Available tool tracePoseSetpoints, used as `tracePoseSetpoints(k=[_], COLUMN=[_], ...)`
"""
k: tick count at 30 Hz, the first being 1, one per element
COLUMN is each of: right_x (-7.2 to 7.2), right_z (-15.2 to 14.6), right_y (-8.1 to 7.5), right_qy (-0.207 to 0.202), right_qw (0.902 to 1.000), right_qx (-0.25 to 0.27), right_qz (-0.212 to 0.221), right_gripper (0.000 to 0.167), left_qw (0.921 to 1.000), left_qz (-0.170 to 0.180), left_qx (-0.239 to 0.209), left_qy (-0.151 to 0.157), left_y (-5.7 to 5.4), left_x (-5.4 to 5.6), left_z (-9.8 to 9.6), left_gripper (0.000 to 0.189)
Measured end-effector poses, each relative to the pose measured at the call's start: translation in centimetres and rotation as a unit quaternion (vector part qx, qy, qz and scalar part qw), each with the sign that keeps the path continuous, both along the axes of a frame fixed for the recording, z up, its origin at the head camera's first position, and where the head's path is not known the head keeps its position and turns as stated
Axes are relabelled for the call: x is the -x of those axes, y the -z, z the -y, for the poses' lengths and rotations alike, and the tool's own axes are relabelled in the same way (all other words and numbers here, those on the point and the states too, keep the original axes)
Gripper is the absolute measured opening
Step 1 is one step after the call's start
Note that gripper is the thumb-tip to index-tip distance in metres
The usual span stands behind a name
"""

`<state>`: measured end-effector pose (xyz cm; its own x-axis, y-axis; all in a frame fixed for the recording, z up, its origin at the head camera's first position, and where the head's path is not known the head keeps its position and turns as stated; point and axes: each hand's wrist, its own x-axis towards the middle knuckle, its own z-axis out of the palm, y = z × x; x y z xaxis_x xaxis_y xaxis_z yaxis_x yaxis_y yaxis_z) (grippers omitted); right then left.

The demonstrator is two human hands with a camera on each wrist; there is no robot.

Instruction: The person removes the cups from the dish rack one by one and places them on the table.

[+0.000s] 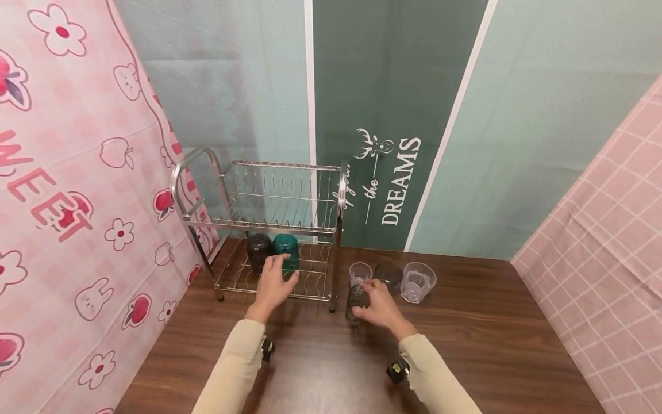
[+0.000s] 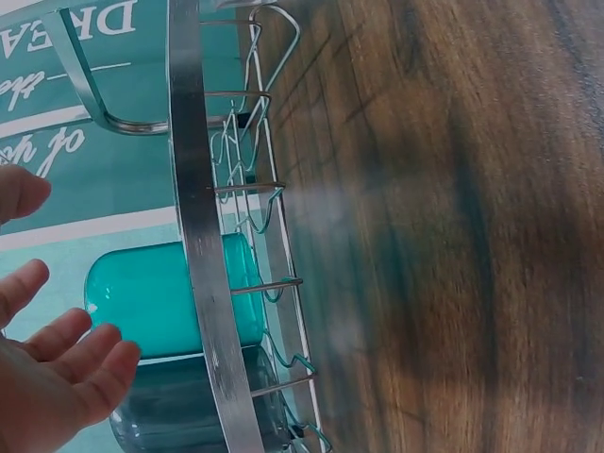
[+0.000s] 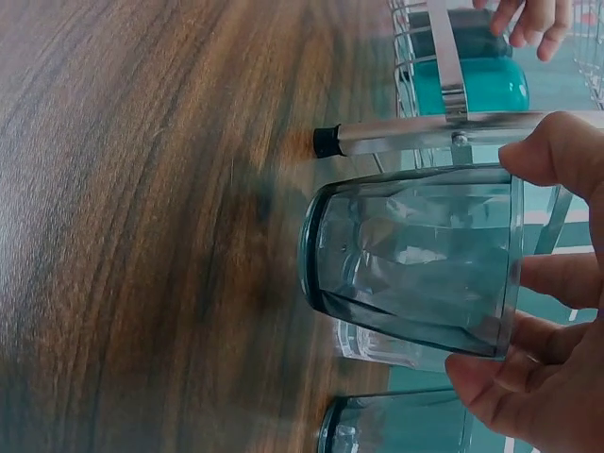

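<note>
My right hand (image 1: 381,306) grips a grey transparent tumbler (image 3: 415,255) near its rim, with the thumb on one side and the fingers on the other. Whether its base touches the table cannot be told. My left hand (image 1: 275,286) is in front of the metal dish rack (image 2: 200,236), its fingers spread and holding nothing. Close to those fingers, a teal cup (image 2: 142,293) stands upside down on the rack's lower tier. Beside it, a dark grey cup (image 1: 258,248) is also upside down.
Behind the held tumbler stand a small clear glass (image 1: 360,270), a dark glass (image 1: 389,275) and a wider clear glass (image 1: 425,276). The rack's upper tier has upright wire slots. A green curtain (image 1: 465,184) hangs behind the wooden table (image 1: 476,339); pink cloths flank both sides.
</note>
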<state>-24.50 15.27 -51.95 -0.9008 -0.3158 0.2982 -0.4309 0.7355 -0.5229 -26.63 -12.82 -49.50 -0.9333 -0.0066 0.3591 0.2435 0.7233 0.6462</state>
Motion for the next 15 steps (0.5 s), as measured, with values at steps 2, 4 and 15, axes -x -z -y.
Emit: tracePoseSetpoints(k=[2,4,15], right_x=[0.0,0.1,0.4], right_z=[0.2,0.3,0.6], right_y=[0.1,0.2,0.8], right_qy=[0.002,0.004,0.015], right_qw=[1.0000,0.9999,0.9992], right_qx=[-0.006,-0.010,-0.035], right_qz=[0.004,0.007,0.013], right_gripper=[0.064,0.064,0.065], left_qw=[0.9999,0.9997,0.9993], left_qz=[-0.009,-0.021,-0.036], left_qx=[-0.003,-0.010,-0.004], left_qy=[-0.004,-0.007,-0.009], left_y=[-0.1,-0.2,-0.9], left_x=[0.2,0.4,1.5], left_z=[0.0,0.0,0.1], left_gripper=[0.047,0.046,0.045])
